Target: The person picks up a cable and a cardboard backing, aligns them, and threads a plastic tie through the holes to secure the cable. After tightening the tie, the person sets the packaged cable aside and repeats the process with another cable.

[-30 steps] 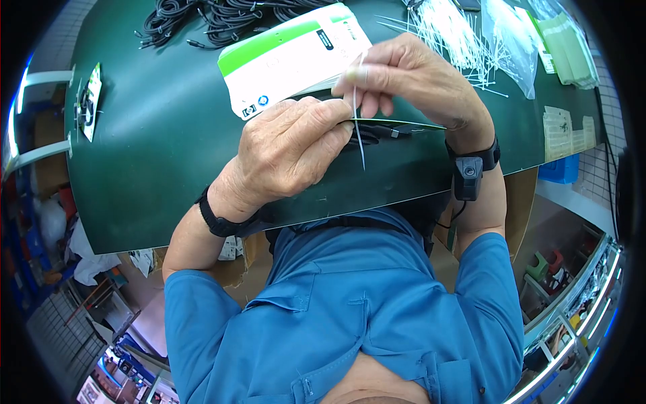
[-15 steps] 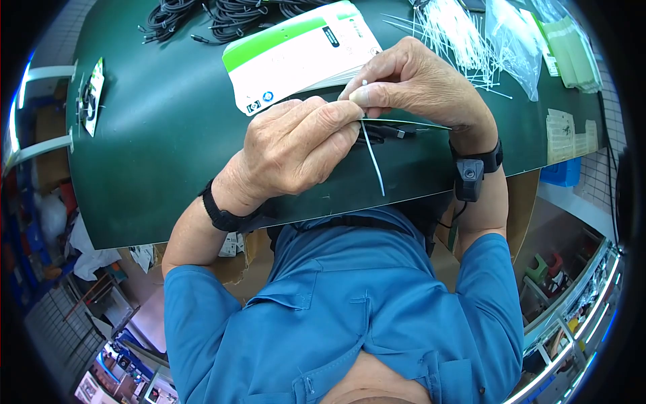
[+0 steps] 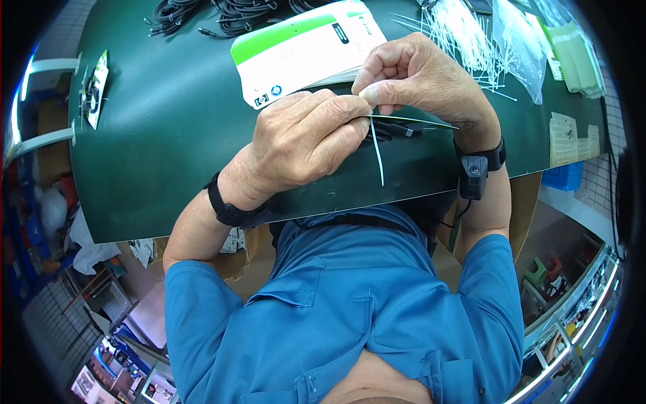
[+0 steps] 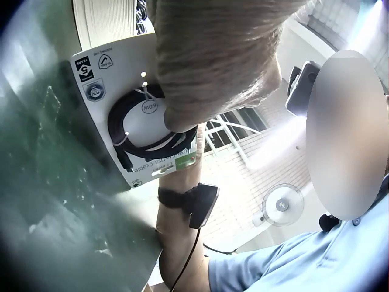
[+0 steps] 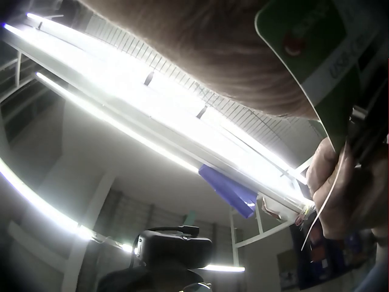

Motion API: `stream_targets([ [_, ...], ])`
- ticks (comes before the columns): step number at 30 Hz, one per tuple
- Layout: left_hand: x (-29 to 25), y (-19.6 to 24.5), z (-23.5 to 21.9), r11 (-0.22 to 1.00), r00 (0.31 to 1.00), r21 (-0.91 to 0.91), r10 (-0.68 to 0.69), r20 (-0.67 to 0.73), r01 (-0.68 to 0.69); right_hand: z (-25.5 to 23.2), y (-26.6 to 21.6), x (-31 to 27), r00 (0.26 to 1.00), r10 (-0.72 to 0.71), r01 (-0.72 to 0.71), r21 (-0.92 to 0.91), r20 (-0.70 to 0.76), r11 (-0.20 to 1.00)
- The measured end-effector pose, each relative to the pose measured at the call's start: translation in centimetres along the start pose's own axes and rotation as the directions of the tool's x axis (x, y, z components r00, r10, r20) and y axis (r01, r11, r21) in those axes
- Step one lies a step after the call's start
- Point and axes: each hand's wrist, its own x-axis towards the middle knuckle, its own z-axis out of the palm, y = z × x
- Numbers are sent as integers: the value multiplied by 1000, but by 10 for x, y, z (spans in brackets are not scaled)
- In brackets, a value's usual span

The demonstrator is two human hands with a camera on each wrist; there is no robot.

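Observation:
My left hand [image 3: 303, 138] grips a printed cardboard card [image 4: 124, 61] by its edge. A coiled black USB cable [image 4: 117, 125] lies against the card's face, tied by thin white ties. From beside the left fingertips a white cable tie [image 3: 378, 158] hangs down below the card's edge. My right hand [image 3: 431, 84] meets the left at that edge, its thumb and forefinger pinching the tie's upper part, largely covered by the fingers. In the right wrist view the card's green side [image 5: 304, 36] and the tie's thin tail [image 5: 325, 207] show.
A stack of white and green cards [image 3: 303, 54] lies just beyond the hands. Bundled black cables [image 3: 242, 17] are at the back, loose white cable ties [image 3: 464, 44] at the back right beside a clear bag [image 3: 518, 47]. One carded cable [image 3: 97, 91] stands at the left edge.
My right hand came down from holding the tie's upper end to the card's edge against the left fingertips. The tie's hanging tail grew longer, then shortened slightly. Both hands drifted slightly right.

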Motion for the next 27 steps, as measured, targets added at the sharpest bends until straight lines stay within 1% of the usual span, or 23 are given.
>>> stream_targets([
  [3,0,-1,-1,1000,1000,-14,-21,15,21,1,1,2,1000,-24,25,-19,14,1000],
  [5,1,-2,-3,999,999,-22,-33,24,33,1,0,2,1000,-20,19,-30,-7,999],
  [7,4,-2,-4,991,995,-86,-101,19,103,1,-1,0,1000,-13,13,-35,-18,999],
  [8,5,-2,-5,983,990,-120,-137,19,138,0,-3,-1,999,18,-19,-19,-43,1000],
  [9,6,-2,-6,983,990,-122,-139,18,141,0,-6,-2,996,50,-50,-2,-67,999],
  [11,8,-1,-8,956,969,-167,-233,79,243,-3,-8,-4,992,88,-86,16,-87,996],
  [12,7,-1,-9,937,954,-186,-278,109,294,-7,-7,-6,984,56,-57,-4,-170,998],
  [13,6,0,-8,935,953,-189,-283,107,299,-12,-7,-8,968,23,-31,-26,-250,999],
  [14,5,-1,-7,906,935,-231,-336,115,354,-14,-8,-9,945,-11,-7,-52,-326,999],
  [15,4,-1,-5,872,914,-272,-387,125,406,-15,-12,-9,947,-5,-12,-53,-321,999],
  [16,3,0,-4,833,889,-313,-436,137,457,-14,-20,-11,934,40,-34,21,-355,999],
  [17,2,1,-4,829,887,-317,-443,133,462,-11,-28,-12,919,87,-54,95,-384,994],
  [18,2,2,-5,779,847,-331,-502,179,532,-7,-35,-13,902,136,-72,168,-410,983],
  [19,2,3,-6,724,800,-343,-555,225,599,0,-42,-14,904,144,-82,166,-403,983],
  [20,2,4,-6,663,749,-351,-604,272,661,9,-50,-13,920,58,-69,-15,-388,998],
  [21,1,4,-6,655,744,-356,-611,268,666,17,-56,-12,935,-25,-48,-195,-354,980],
  [22,0,3,-5,624,721,-366,-632,282,690,21,-58,-12,947,-102,-17,-367,-304,930],
  [23,-1,2,-4,592,698,-375,-652,297,713,21,-52,-10,951,-96,-20,-368,-294,930],
  [24,-2,2,-3,560,674,-383,-669,314,735,23,-40,-9,959,-170,45,-467,-228,883],
  [26,-1,3,-4,541,659,-386,-678,327,748,25,-23,-7,951,-300,185,-634,-77,751],
  [27,-1,4,-5,528,648,-386,-681,341,757,25,-23,-7,952,-297,185,-634,-73,751],
])
